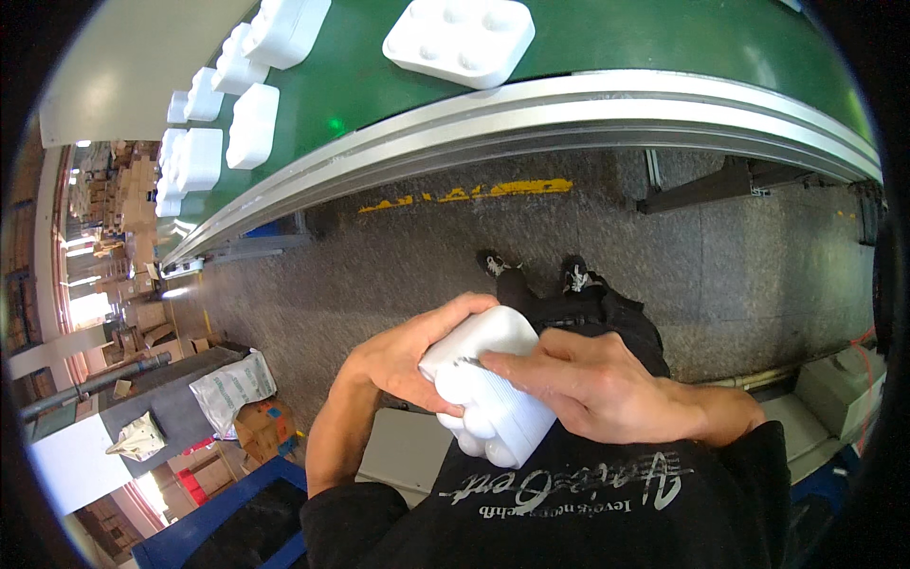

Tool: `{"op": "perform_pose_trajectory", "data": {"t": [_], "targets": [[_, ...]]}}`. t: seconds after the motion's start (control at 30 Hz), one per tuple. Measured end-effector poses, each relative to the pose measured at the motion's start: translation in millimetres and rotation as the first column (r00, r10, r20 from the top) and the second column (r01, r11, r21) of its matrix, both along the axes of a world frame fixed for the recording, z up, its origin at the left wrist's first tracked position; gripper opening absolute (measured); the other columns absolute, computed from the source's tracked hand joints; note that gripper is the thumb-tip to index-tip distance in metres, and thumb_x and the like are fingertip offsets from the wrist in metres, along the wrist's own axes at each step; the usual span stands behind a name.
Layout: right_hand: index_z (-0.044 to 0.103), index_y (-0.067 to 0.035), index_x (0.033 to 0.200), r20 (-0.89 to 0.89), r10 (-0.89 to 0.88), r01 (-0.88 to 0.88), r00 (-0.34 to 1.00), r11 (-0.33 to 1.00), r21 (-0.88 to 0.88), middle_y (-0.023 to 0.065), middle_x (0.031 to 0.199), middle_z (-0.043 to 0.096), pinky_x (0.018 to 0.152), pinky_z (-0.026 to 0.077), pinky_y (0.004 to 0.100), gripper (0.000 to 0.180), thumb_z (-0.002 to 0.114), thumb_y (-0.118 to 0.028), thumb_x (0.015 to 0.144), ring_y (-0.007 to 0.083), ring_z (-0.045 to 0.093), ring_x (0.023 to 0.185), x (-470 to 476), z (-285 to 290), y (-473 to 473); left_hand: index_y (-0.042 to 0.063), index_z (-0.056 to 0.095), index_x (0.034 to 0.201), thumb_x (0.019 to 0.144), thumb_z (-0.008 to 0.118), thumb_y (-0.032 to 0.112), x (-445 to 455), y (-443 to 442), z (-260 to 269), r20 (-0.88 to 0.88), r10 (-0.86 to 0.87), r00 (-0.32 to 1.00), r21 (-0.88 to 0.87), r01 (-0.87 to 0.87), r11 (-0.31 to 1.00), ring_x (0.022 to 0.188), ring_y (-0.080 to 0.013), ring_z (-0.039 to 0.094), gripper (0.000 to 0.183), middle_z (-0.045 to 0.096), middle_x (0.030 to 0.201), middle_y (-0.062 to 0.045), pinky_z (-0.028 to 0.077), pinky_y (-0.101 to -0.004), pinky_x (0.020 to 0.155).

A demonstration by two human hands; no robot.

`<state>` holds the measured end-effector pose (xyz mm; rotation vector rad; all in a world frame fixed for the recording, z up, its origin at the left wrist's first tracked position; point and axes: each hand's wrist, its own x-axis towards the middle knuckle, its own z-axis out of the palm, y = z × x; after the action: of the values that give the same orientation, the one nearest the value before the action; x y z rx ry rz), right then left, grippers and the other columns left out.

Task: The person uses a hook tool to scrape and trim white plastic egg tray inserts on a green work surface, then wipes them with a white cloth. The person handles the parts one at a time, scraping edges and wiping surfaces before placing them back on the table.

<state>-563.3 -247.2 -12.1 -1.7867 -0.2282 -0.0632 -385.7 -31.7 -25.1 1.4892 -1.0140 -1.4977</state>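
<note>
My left hand (409, 355) grips a white moulded plastic part (522, 405) with rounded bulges, held tilted in front of my chest. Its thumb and fingers wrap the part's left side. From the other side my right hand (597, 384) reaches across the part, pinching a small, thin metal tool (468, 361) whose tip lies at the edge near the bulges. Most of this tool is hidden by the fingers, and its exact kind cannot be told. A similar white part with round hollows (458, 39) lies on the green conveyor belt (604, 43) beyond my hands.
More white parts (252, 126) stand at the belt's left. An aluminium rail (569, 107) edges the conveyor. Grey machine housings (839, 391) flank me at the right. At the left are a cardboard box (263, 427), a white sack (234, 391) and a blue-framed bin (227, 512).
</note>
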Motion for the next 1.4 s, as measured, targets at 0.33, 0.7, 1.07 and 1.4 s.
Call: {"op": "perform_pose_trajectory", "data": {"t": [0.33,0.7,1.07,1.4], "targets": [[0.063,-0.01,0.132,-0.02,0.046,-0.046,0.999,0.999,0.001,0.0154,0.088,0.064,0.055,0.057,0.0393,0.05,0.068,0.0,0.083,0.0317,0.069,0.066,-1,1,1,0.003,0.034,0.15,0.057,0.089,0.033,-2,2,-1,-0.018,0.03,0.999,-0.01,-0.03,1.0,0.119,-0.0291,0.057,0.112,0.055,0.131,-0.018,0.048,-0.0377,0.096],[0.065,-0.01,0.131,-0.043,0.078,-0.079,0.996,0.996,-0.032,0.0119,0.081,0.061,0.054,0.057,0.0374,0.053,0.067,0.003,0.08,0.0268,0.066,0.062,-9,6,-7,0.001,0.038,0.146,0.051,0.09,0.032,-5,3,0,-0.038,0.072,0.997,0.043,-0.07,0.997,0.122,-0.0259,0.054,0.113,0.053,0.132,-0.015,0.044,-0.0363,0.1],[0.067,-0.002,0.128,-0.043,-0.074,0.075,0.996,0.997,0.01,0.0127,0.083,0.065,0.056,0.055,0.0308,0.041,0.068,0.004,0.087,0.0197,0.065,0.065,-1,-4,-9,0.007,0.037,0.147,0.052,0.089,0.04,1,-4,2,0.073,-0.018,0.997,-0.084,0.024,0.996,0.116,-0.0314,0.059,0.113,0.055,0.126,-0.014,0.049,-0.0405,0.092],[0.065,-0.008,0.131,0.015,-0.043,0.042,0.999,0.999,0.023,0.0114,0.08,0.062,0.053,0.055,0.0358,0.052,0.066,0.005,0.08,0.0249,0.065,0.063,-15,-5,-15,0.006,0.037,0.147,0.052,0.089,0.041,-1,-2,4,0.079,-0.001,0.997,-0.085,0.008,0.996,0.114,-0.032,0.059,0.114,0.053,0.126,-0.014,0.048,-0.0402,0.092]]}}
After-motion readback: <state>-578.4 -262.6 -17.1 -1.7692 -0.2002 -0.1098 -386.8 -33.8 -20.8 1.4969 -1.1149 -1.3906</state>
